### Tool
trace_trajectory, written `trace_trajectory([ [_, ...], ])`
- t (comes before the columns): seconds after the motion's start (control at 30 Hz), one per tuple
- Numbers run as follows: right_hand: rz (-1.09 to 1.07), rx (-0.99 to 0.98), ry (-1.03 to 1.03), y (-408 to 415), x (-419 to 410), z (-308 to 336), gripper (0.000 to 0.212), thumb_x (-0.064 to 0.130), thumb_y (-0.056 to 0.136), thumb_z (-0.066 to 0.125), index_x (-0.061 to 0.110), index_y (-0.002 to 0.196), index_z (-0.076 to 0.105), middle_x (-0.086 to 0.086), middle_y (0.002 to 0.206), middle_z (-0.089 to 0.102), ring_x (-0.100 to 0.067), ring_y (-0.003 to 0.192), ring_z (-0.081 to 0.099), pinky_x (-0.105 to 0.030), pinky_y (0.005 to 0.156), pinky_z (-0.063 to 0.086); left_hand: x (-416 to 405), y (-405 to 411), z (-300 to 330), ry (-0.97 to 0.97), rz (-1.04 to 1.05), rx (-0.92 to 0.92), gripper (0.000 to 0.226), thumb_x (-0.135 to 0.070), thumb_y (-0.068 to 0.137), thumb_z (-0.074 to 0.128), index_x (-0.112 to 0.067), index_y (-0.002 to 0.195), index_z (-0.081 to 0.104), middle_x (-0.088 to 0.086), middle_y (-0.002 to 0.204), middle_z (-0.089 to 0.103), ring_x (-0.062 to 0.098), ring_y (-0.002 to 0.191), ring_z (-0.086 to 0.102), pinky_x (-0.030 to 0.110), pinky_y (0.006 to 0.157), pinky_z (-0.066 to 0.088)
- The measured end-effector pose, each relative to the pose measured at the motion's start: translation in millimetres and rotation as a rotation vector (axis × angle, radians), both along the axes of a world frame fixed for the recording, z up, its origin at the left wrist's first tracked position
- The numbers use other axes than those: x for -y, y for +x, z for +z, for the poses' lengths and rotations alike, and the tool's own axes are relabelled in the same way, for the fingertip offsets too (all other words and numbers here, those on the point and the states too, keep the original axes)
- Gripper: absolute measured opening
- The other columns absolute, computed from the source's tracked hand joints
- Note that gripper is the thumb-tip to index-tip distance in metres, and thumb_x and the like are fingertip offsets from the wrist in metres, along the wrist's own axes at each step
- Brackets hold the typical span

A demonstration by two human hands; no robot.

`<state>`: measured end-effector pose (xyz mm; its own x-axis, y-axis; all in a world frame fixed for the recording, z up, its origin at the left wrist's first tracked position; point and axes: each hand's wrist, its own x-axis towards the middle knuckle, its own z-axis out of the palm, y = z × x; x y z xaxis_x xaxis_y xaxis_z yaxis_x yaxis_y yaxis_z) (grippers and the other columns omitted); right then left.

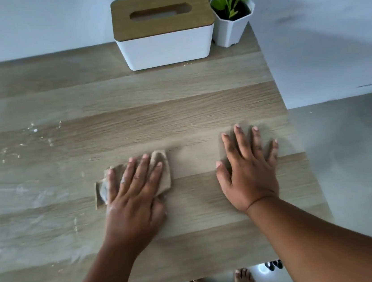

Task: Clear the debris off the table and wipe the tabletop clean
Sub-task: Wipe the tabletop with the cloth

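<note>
Hands (132,194) (249,175) flat on table (176,109)

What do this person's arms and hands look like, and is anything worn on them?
Both forearms are bare, with no sleeves in view. The left hand and right hand wear no gloves, and no ring, watch or bracelet can be made out. The fingernails are short and pale, apparently unpainted. There are whitish smudges on the left hand's knuckles.

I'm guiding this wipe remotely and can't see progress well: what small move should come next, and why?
Probably slide the cloth leftward under the left hand. White smears and specks still cover the left part of the tabletop, while the wood around the right hand, which rests flat, looks clean.
</note>
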<state>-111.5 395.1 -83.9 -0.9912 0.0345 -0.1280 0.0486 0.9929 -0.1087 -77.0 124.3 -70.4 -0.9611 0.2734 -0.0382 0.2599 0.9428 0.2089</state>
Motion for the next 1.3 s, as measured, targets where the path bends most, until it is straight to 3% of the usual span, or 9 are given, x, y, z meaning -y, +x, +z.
trace_trajectory([
  [0.2,0.000,-0.021,0.001,0,0,0,0.072,0.056,0.096,0.030,0.031,0.163,0.025,0.001,0.175,0.005,-0.035,0.161,-0.003,-0.071,0.122,0.000,-20,-81,-3,-0.028,0.394,0.101,0.082,-0.048,0.083,0.031,-0.033,0.164,0.023,-0.002,0.174,0.010,0.023,0.161,0.002,0.061,0.126,-0.005],
  [0.4,0.002,-0.005,0.020,0,1,-1,0.072,0.056,0.097,0.026,0.030,0.164,0.020,0.000,0.175,0.004,-0.035,0.161,-0.006,-0.071,0.122,-0.002,-60,-124,-5,-0.035,0.301,0.104,0.076,-0.057,0.090,0.028,-0.035,0.163,0.022,-0.002,0.175,0.008,0.027,0.161,0.000,0.065,0.123,-0.009],
  [0.5,0.003,-0.016,0.025,0,1,1,0.071,0.054,0.097,0.026,0.029,0.164,0.022,-0.001,0.175,0.006,-0.036,0.161,-0.004,-0.072,0.122,0.000,-73,-104,-5,-0.034,0.169,0.065,0.071,-0.056,0.093,0.031,-0.035,0.161,0.030,-0.001,0.174,0.014,0.027,0.161,0.005,0.066,0.124,-0.006],
  [0.67,0.012,-0.006,0.026,-1,1,1,0.070,0.053,0.098,0.026,0.030,0.163,0.024,0.000,0.175,0.005,-0.037,0.160,-0.004,-0.072,0.122,0.001,-82,-34,-7,-0.002,0.002,-0.055,0.065,-0.046,0.094,0.042,-0.028,0.156,0.045,0.003,0.170,0.029,0.029,0.159,0.019,0.068,0.122,0.014],
  [0.8,-0.001,0.006,-0.001,-1,1,2,0.072,0.054,0.095,0.025,0.032,0.163,0.022,0.001,0.175,0.003,-0.036,0.160,-0.006,-0.072,0.121,-0.001,-76,18,-11,0.046,-0.001,-0.101,0.068,-0.038,0.091,0.052,-0.025,0.157,0.044,0.003,0.169,0.030,0.028,0.159,0.019,0.068,0.121,0.018],
  [1.03,0.002,0.012,-0.063,0,1,7,0.070,0.052,0.094,0.030,0.033,0.161,0.029,0.001,0.175,0.010,-0.037,0.160,-0.003,-0.071,0.122,-0.006,-67,65,-2,0.003,0.065,-0.045,0.068,-0.036,0.090,0.052,-0.023,0.157,0.045,0.003,0.170,0.028,0.029,0.159,0.019,0.068,0.121,0.020],
  [1.1,0.067,-0.018,-0.097,3,-1,9,0.065,0.050,0.095,0.034,0.030,0.157,0.040,0.001,0.173,0.021,-0.036,0.160,0.005,-0.070,0.123,-0.004,-65,73,4,0.010,0.086,-0.022,0.067,-0.036,0.091,0.051,-0.022,0.156,0.046,0.004,0.169,0.030,0.029,0.159,0.021,0.067,0.122,0.021],
  [1.2,0.245,-0.104,-0.158,8,-1,11,0.054,0.043,0.095,0.046,0.022,0.142,0.062,0.000,0.163,0.044,-0.033,0.156,0.028,-0.070,0.121,0.015,-61,84,11,0.015,0.121,0.023,0.067,-0.035,0.091,0.050,-0.021,0.156,0.046,0.005,0.168,0.031,0.031,0.158,0.022,0.067,0.122,0.021],
  [1.3,0.302,-0.147,-0.174,10,-2,14,0.051,0.043,0.094,0.053,0.019,0.137,0.067,-0.002,0.157,0.051,-0.034,0.152,0.037,-0.067,0.120,0.021,-56,93,16,0.018,0.137,0.049,0.065,-0.035,0.092,0.049,-0.021,0.156,0.046,0.005,0.168,0.031,0.031,0.158,0.023,0.066,0.122,0.023],
])
